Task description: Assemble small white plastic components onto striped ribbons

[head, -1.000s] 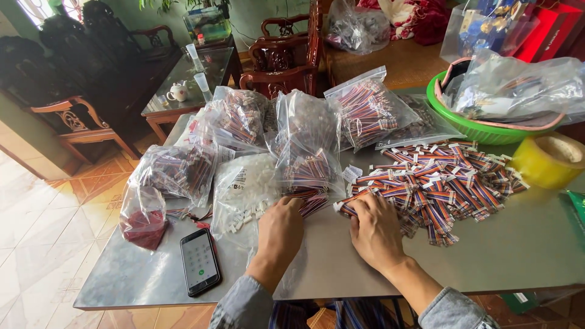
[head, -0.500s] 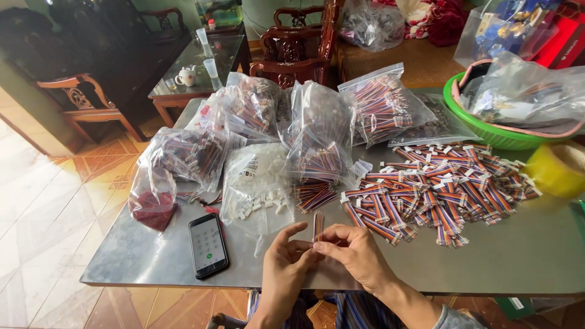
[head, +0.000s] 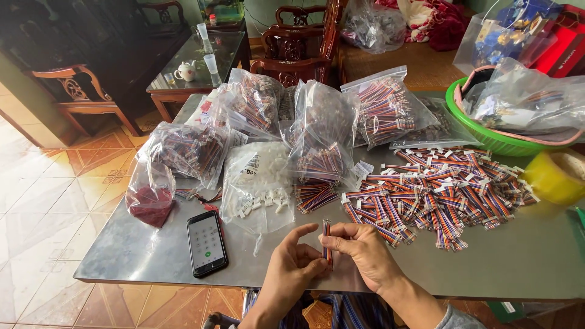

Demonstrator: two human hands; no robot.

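Note:
Both hands meet over the near edge of a grey metal table [head: 152,250]. My right hand [head: 365,253] pinches a short multicoloured ribbon cable [head: 326,239] upright by its upper end. My left hand [head: 292,268] holds the same cable at its lower end with thumb and fingers. A large loose pile of the same striped cables with white connectors [head: 439,195] lies just beyond my right hand. A clear bag of small white connectors [head: 259,183] lies open beyond my left hand.
Several clear bags of cables [head: 323,134] crowd the table's middle and back. A black phone [head: 206,243] lies to the left. A green basin [head: 487,137] and a yellow tape roll [head: 556,176] are at the right. Wooden chairs and a glass side table [head: 195,67] stand behind.
My hands left the piles, drew back to the near edge, and now hold one cable between them. The view has tilted slightly.

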